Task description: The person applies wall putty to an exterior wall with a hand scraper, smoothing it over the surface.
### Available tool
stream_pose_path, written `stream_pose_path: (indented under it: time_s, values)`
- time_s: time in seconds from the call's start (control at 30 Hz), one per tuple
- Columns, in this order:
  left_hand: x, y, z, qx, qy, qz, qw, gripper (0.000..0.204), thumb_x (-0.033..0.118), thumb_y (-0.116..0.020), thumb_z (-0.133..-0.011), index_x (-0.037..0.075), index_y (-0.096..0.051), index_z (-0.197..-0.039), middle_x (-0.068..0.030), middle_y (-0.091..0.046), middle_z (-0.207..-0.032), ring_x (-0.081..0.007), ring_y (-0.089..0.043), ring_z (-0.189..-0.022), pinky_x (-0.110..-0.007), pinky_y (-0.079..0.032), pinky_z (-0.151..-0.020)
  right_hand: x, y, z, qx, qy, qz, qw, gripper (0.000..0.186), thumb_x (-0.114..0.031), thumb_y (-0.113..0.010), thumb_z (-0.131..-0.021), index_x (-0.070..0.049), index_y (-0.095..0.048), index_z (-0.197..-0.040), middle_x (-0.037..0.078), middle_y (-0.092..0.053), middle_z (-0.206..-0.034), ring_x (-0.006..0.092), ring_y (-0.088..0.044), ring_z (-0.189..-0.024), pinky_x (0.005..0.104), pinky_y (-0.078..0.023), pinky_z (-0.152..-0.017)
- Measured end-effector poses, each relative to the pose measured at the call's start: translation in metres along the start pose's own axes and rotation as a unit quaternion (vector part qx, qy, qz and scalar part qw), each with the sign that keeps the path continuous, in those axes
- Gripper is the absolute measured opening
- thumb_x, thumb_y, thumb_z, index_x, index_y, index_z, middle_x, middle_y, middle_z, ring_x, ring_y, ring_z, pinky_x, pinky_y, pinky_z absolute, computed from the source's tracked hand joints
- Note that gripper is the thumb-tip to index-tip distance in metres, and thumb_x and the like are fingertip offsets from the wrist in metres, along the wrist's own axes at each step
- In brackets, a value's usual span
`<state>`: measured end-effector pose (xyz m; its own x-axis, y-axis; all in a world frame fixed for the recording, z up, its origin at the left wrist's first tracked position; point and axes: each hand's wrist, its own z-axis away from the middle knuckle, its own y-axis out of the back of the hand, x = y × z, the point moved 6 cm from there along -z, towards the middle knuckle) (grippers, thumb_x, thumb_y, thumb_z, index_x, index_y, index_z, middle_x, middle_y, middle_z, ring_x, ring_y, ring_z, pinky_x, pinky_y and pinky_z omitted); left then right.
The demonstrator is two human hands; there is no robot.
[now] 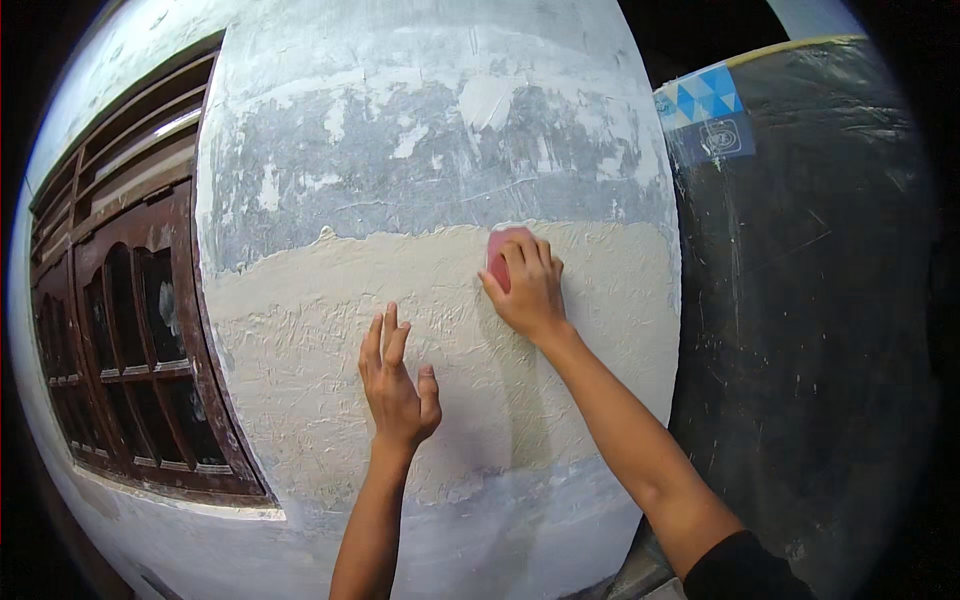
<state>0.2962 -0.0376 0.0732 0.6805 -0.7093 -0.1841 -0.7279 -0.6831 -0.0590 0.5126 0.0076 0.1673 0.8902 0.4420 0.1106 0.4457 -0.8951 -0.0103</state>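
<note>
A flat pinkish-red pad is gripped in my right hand, pressed against the wall at the upper edge of a rough cream-coloured coat. Whether it is a scraper or a piece of sandpaper I cannot tell, since my fingers cover much of it. Just above the pad the wall shows a patchy grey band with flaked white spots. My left hand, lower and to the left, is raised in front of the coat with fingers stretched and nothing in it.
At the left a dark brown wooden window with panes and slats is set in the wall. Beyond the wall's right edge stands a large dark panel, scratched, with a blue-and-white sticker at its upper corner.
</note>
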Motion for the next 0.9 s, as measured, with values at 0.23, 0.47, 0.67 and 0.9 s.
stream_pose_path:
  time_s: [0.23,0.47,0.67,0.9]
  values:
    - [-0.008,0.011,0.003,0.010,0.000,-0.021,1.000,0.054,0.017,-0.050,-0.097,0.002,-0.041,-0.148,-0.0251,-0.044,-0.159,-0.0436,-0.039,-0.146,-0.053,-0.029,-0.120,-0.019,0.003,0.059,0.004,0.031,0.006,1.000,0.048,-0.030,-0.080,-0.082,-0.005,-0.063,-0.119,0.013,-0.059,-0.130,0.0337,-0.050,-0.128,0.0532,-0.036,-0.099]
    - [-0.002,-0.001,0.003,0.013,0.001,0.006,1.000,0.065,0.011,-0.058,-0.087,0.006,-0.040,-0.149,-0.0233,-0.043,-0.161,-0.0438,-0.039,-0.146,-0.056,-0.029,-0.119,-0.019,-0.012,0.027,0.010,-0.003,0.011,1.000,0.051,-0.030,-0.079,-0.083,-0.004,-0.061,-0.123,0.013,-0.056,-0.132,0.0341,-0.049,-0.127,0.0539,-0.036,-0.100]
    - [-0.007,0.010,0.004,0.014,0.008,-0.015,1.000,0.054,0.017,-0.050,-0.096,0.002,-0.041,-0.147,-0.0256,-0.044,-0.158,-0.0441,-0.042,-0.145,-0.053,-0.030,-0.119,-0.035,-0.001,0.062,0.018,0.059,-0.005,0.998,0.051,-0.030,-0.080,-0.083,-0.006,-0.061,-0.123,0.012,-0.058,-0.131,0.0348,-0.049,-0.128,0.0533,-0.035,-0.102]
    - [-0.001,0.004,0.006,0.016,0.007,0.001,1.000,0.052,0.018,-0.049,-0.097,0.002,-0.042,-0.146,-0.0254,-0.046,-0.157,-0.0437,-0.042,-0.145,-0.053,-0.031,-0.119,-0.039,-0.015,0.041,0.023,0.040,-0.001,0.999,0.047,-0.029,-0.079,-0.083,-0.007,-0.062,-0.121,0.013,-0.059,-0.129,0.0344,-0.051,-0.126,0.0521,-0.036,-0.102]
